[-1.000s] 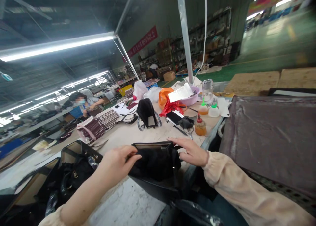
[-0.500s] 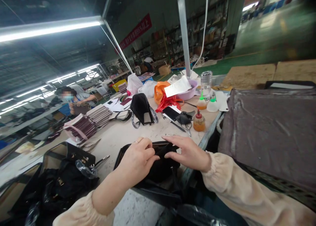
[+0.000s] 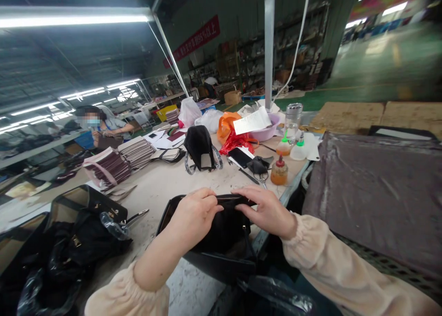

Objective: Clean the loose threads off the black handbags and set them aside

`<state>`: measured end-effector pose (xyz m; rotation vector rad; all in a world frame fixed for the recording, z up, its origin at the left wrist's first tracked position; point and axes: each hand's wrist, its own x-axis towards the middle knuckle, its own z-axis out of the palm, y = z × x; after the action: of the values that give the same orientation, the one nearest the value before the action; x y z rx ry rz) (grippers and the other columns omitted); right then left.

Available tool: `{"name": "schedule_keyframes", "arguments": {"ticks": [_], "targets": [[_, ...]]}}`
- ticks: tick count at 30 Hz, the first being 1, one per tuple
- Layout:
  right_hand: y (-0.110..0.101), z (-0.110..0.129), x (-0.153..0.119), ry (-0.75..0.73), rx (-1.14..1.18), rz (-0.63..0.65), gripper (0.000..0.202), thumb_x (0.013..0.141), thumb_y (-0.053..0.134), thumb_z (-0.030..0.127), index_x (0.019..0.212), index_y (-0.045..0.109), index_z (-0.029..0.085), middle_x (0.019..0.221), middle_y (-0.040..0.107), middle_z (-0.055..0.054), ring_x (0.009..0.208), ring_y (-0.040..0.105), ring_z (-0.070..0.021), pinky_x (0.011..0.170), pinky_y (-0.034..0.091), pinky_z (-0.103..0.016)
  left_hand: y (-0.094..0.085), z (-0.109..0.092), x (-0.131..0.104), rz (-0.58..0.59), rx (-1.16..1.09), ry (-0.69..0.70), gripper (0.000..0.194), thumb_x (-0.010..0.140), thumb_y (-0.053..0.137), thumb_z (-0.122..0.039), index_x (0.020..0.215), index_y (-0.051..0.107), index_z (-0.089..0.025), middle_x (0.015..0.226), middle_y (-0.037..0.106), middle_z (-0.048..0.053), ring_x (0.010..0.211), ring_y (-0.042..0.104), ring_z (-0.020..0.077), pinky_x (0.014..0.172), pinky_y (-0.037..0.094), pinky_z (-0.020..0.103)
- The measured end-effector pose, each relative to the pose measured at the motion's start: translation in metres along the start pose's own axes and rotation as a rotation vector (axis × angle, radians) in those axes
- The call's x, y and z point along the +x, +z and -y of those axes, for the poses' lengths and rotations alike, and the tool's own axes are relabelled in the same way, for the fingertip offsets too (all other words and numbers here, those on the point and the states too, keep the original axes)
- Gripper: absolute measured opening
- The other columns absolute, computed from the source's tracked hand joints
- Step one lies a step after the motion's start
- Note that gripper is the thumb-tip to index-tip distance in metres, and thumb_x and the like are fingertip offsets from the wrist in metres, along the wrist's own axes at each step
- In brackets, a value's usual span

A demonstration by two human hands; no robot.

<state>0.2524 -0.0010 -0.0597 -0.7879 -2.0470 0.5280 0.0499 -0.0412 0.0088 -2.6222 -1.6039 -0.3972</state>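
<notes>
A black handbag (image 3: 221, 265) lies at the table's near edge, its mouth open toward me and its inside dark. My left hand (image 3: 198, 212) is closed on the far rim of the bag, thumb and fingers pinching the edge. A little to the right, my right hand (image 3: 264, 210) grips the same rim between thumb and fingers. Parts of the rim are hidden behind my fingers. A clear-wrapped strap (image 3: 276, 295) hangs below the bag, near my right sleeve.
More black bags (image 3: 86, 233) lie at the left. A small black bag (image 3: 200, 146) stands ahead. Stacked panels (image 3: 107, 169), a phone (image 3: 241, 157), scissors (image 3: 263, 179) and a glue bottle (image 3: 279, 171) are on the table. A brown-covered surface (image 3: 373, 192) is at right. A masked person sits far left.
My right hand has closed from a wider spread onto the bag's rim. The left hand keeps its pinch there. The view has shifted slightly.
</notes>
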Motion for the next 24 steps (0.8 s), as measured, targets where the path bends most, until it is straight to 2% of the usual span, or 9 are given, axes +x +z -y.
{"name": "schedule_keyframes", "arguments": {"ticks": [4,9,15,21,24], "targets": [[0.001,0.004,0.001,-0.001,-0.027,0.001,0.036,0.078,0.066,0.032,0.112,0.063,0.019,0.095,0.068,-0.007,0.088,0.062,-0.019,0.078,0.049,-0.031,0.001,-0.001,0.002,0.012,0.037,-0.006,0.022,0.089,0.049,-0.027,0.072,0.058,-0.017,0.078,0.061,0.003,0.074,0.057,0.0142,0.067,0.042,0.026],[0.001,0.008,0.006,-0.01,0.06,0.009,0.014,0.082,0.062,0.031,0.09,0.07,0.021,0.081,0.069,-0.002,0.076,0.062,-0.0139,0.069,0.047,-0.024,0.001,-0.002,0.003,0.029,0.044,0.007,0.025,0.089,0.047,-0.024,0.067,0.054,-0.017,0.069,0.058,0.002,0.066,0.053,0.0131,0.061,0.038,0.025],[0.002,0.003,0.008,-0.015,0.093,-0.02,0.013,0.083,0.062,0.029,0.084,0.07,0.02,0.076,0.068,-0.002,0.073,0.061,-0.0128,0.067,0.046,-0.024,0.002,-0.003,0.006,0.019,-0.006,0.009,0.025,0.088,0.048,-0.022,0.065,0.055,-0.016,0.067,0.057,0.002,0.065,0.052,0.013,0.066,0.041,0.026],[-0.001,0.004,0.012,-0.036,0.072,0.039,0.016,0.084,0.059,0.028,0.077,0.068,0.018,0.067,0.06,-0.001,0.067,0.056,-0.0113,0.062,0.042,-0.023,0.003,-0.003,0.007,0.025,-0.057,-0.013,0.023,0.086,0.05,-0.02,0.064,0.053,-0.016,0.066,0.057,0.001,0.065,0.052,0.0133,0.08,0.044,0.03],[-0.002,0.005,0.014,-0.044,0.065,0.054,0.016,0.084,0.059,0.026,0.073,0.067,0.017,0.065,0.056,0.001,0.064,0.054,-0.0102,0.06,0.039,-0.022,0.003,-0.003,0.008,0.036,-0.066,-0.033,0.023,0.085,0.05,-0.02,0.063,0.054,-0.016,0.066,0.057,0.002,0.067,0.053,0.0139,0.079,0.044,0.029]]}}
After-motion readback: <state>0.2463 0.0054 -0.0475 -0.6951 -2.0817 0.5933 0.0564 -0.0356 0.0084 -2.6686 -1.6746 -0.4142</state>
